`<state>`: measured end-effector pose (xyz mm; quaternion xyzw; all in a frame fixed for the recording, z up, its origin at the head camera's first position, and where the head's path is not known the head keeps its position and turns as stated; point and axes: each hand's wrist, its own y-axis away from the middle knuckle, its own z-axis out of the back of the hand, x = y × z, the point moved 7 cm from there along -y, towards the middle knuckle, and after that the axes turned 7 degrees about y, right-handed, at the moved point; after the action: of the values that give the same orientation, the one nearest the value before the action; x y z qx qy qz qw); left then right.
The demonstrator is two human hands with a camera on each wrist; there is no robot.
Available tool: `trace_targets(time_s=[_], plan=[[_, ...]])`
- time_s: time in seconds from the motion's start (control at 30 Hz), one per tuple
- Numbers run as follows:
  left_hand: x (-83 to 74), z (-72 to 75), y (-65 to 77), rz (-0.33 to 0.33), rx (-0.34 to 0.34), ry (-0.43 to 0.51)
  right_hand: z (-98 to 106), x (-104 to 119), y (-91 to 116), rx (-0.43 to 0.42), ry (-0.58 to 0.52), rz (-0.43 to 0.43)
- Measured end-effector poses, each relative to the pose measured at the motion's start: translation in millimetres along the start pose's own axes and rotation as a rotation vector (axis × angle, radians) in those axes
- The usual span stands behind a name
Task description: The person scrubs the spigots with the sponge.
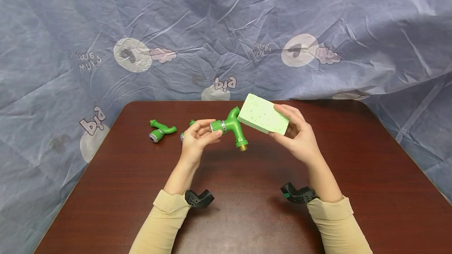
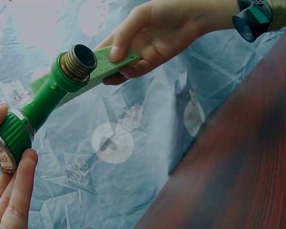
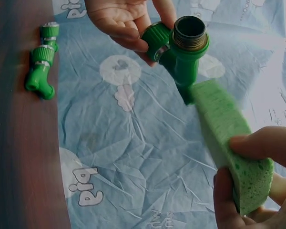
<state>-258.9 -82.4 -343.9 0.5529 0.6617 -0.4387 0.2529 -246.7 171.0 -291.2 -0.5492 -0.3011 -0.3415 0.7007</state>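
Note:
Above the table, my left hand grips a green faucet by its ribbed knob, with thumb and fingers round it. The faucet's brass-threaded end points down in the head view, and its curved spout reaches up toward the sponge. My right hand pinches a light green sponge between thumb and fingers at its right end. The sponge's left end is at the spout, seemingly touching it; in the right wrist view the sponge meets the faucet's far end.
On the brown table, a second green faucet lies at the back left. Another green faucet is mostly hidden behind my left hand. A blue-grey printed cloth hangs behind the table and along its sides.

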Motion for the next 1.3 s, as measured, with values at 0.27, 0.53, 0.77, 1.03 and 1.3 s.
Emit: trace_targets(time_s=[0.27, 0.53, 0.77, 1.03, 1.3], plan=[[-2.5, 0.0, 0.3, -0.005, -0.009, 0.032, 0.7, 4.5, 0.5, -0.099, 0.039, 0.001], [-0.8, 4.7, -0.8, -0.023, -0.084, 0.042, -16.4, 16.6, 5.3, -0.070, 0.123, 0.053], [-8.5, 15.0, -2.4, -0.051, -0.153, 0.037, -9.3, 22.9, 6.2, 0.078, 0.148, 0.106], [-9.2, 16.4, -2.7, -0.086, -0.159, -0.178, -1.3, 23.3, 7.3, 0.205, -0.007, 0.128], [-11.3, 8.6, 1.1, -0.134, -0.174, -0.259, -26.0, 6.8, 7.3, 0.225, 0.097, 0.105]])
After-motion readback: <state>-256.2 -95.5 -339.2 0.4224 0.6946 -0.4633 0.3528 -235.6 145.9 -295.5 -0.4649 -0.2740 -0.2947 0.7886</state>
